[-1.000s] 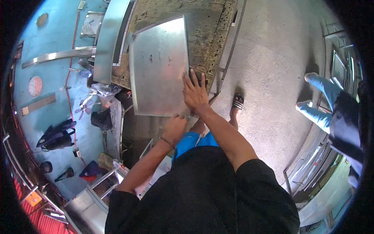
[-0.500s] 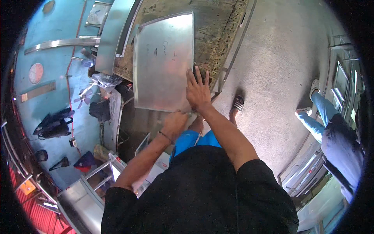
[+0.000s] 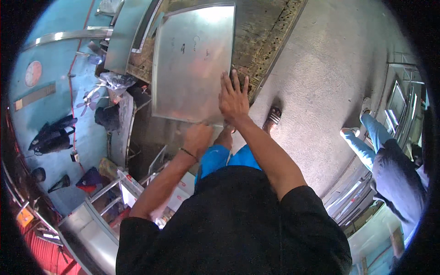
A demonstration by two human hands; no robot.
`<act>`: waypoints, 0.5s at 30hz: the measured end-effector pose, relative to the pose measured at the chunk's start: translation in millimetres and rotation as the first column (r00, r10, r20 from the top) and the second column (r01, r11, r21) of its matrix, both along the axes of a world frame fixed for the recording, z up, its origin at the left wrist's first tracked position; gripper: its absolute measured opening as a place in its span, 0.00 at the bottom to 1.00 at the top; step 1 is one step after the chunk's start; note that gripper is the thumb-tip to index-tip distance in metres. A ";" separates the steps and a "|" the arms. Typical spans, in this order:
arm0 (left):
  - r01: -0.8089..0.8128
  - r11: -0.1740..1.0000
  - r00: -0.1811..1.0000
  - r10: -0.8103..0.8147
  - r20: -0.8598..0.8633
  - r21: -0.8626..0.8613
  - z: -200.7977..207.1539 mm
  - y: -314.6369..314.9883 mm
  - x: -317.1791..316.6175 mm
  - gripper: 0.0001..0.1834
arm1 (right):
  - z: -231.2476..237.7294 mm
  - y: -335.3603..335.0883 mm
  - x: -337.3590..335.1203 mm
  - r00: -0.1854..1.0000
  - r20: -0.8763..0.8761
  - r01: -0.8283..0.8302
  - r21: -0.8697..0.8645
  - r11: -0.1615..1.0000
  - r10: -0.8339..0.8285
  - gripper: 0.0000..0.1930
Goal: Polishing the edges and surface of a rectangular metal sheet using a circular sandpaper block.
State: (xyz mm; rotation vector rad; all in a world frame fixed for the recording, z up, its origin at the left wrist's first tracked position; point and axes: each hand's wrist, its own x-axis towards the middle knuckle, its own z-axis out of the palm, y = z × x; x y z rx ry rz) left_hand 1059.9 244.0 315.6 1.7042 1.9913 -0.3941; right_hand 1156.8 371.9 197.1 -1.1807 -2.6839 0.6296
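Note:
A shiny metal sheet with folded-looking edges and a few dark marks lies on a worn wooden workbench. My right hand rests with fingers spread at its right edge, close to the near corner. At the near edge, my left hand is closed, knuckles up. Whatever that hand grips, if anything, is hidden under the fingers.
Left of the sheet lie a long metal panel and a crumpled plastic bag. A metal frame stands at lower left. A person is on the right, near stacked metal lengths. My sandalled foot is on the concrete floor.
The whole view has shifted a little, with the sheet appearing higher. My left hand sits slightly farther left of the sheet's near right corner. My right hand stays at the right edge.

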 end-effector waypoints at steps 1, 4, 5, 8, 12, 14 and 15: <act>0.056 0.997 0.998 -0.057 -0.010 -0.048 -4.7 2.2 13.6 0.09 | -0.3 1.0 -1.3 0.999 -0.029 0.023 -0.002 1.000 -0.023 0.32; 0.012 0.989 0.999 -0.017 -0.029 -0.146 -2.3 8.7 6.3 0.09 | -1.1 6.7 2.0 0.997 -0.053 0.055 0.008 0.998 -0.054 0.32; -0.091 0.976 0.995 0.082 -0.054 -0.198 0.5 7.0 -1.2 0.12 | -0.5 6.1 2.7 0.997 -0.055 0.060 0.016 0.998 -0.059 0.32; 0.062 0.997 0.993 -0.065 -0.099 -0.039 -2.9 -6.3 -8.8 0.11 | 1.1 3.4 1.5 0.998 -0.047 0.046 -0.023 0.999 -0.047 0.33; 0.154 0.988 0.988 -0.153 -0.038 0.024 -4.5 -2.0 7.8 0.11 | 0.9 3.6 2.4 0.999 -0.032 0.041 -0.005 0.999 -0.041 0.33; -0.019 0.996 1.000 0.017 -0.025 -0.086 4.0 2.1 -9.7 0.12 | 1.6 4.8 3.2 0.999 -0.029 0.039 -0.019 0.999 -0.040 0.33; -0.019 0.996 1.000 0.017 -0.026 -0.085 2.3 -0.1 -7.3 0.12 | 2.6 3.5 2.9 0.999 -0.030 0.039 -0.018 0.999 -0.040 0.33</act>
